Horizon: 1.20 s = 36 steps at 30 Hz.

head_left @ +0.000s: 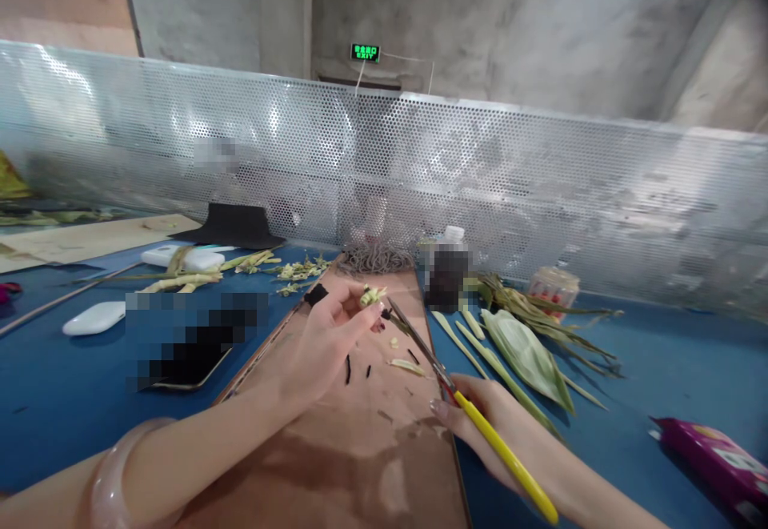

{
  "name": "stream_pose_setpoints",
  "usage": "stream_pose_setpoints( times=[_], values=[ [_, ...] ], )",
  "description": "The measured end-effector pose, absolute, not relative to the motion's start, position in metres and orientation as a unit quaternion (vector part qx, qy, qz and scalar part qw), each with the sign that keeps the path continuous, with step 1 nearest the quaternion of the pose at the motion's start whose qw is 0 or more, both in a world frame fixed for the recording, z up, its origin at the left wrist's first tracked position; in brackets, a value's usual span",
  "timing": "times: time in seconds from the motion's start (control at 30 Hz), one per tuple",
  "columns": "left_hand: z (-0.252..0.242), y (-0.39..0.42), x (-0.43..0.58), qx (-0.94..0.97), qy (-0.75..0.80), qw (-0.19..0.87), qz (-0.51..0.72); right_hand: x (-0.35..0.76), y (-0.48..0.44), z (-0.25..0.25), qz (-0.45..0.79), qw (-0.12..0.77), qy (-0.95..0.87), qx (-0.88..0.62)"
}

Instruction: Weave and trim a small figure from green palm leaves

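My left hand (327, 333) is closed in a pinch over the middle of the board. Between its fingertips is a small pale green and yellow bundle of plant strips (373, 295), with a dark red bit showing below. Scissors (426, 350) with long metal blades and a yellow handle are gripped in my right hand (489, 417). Their tips point up and left, close to the bundle; I cannot tell whether they touch it. Under both hands lies the brown board (360, 449), with a pale strip (406, 366) and several dark scraps on it.
Right of the board lie a broad green husk leaf (528, 357), dried leaves (534, 313), a dark bottle (447, 273) and a purple packet (714, 461). At left are a phone (198, 353), a white case (96, 318) and plant trimmings (300, 269). A perforated metal screen (288, 145) stands behind.
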State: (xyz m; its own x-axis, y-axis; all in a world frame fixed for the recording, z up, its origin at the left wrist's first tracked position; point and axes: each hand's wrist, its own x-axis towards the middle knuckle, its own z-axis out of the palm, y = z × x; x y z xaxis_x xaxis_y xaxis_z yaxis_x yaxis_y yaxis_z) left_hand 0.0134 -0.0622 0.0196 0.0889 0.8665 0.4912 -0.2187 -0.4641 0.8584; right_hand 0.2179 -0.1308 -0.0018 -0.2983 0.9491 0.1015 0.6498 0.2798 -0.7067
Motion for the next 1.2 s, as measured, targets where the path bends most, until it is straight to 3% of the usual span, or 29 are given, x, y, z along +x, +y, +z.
stream_pose_setpoints(
  times=[0.5,1.03,1.2],
  values=[
    [0.020,-0.064,0.014,0.585,0.285,0.436,0.621,0.212,-0.131,0.003,0.285,0.256,-0.720,-0.578],
    [0.022,-0.063,0.014,0.551,0.256,0.460,0.647,0.216,-0.129,-0.008,0.362,0.342,-0.666,-0.556],
    [0.021,-0.061,0.014,0.561,0.251,0.456,0.644,0.217,-0.130,-0.010,0.368,0.327,-0.677,-0.547]
  ],
)
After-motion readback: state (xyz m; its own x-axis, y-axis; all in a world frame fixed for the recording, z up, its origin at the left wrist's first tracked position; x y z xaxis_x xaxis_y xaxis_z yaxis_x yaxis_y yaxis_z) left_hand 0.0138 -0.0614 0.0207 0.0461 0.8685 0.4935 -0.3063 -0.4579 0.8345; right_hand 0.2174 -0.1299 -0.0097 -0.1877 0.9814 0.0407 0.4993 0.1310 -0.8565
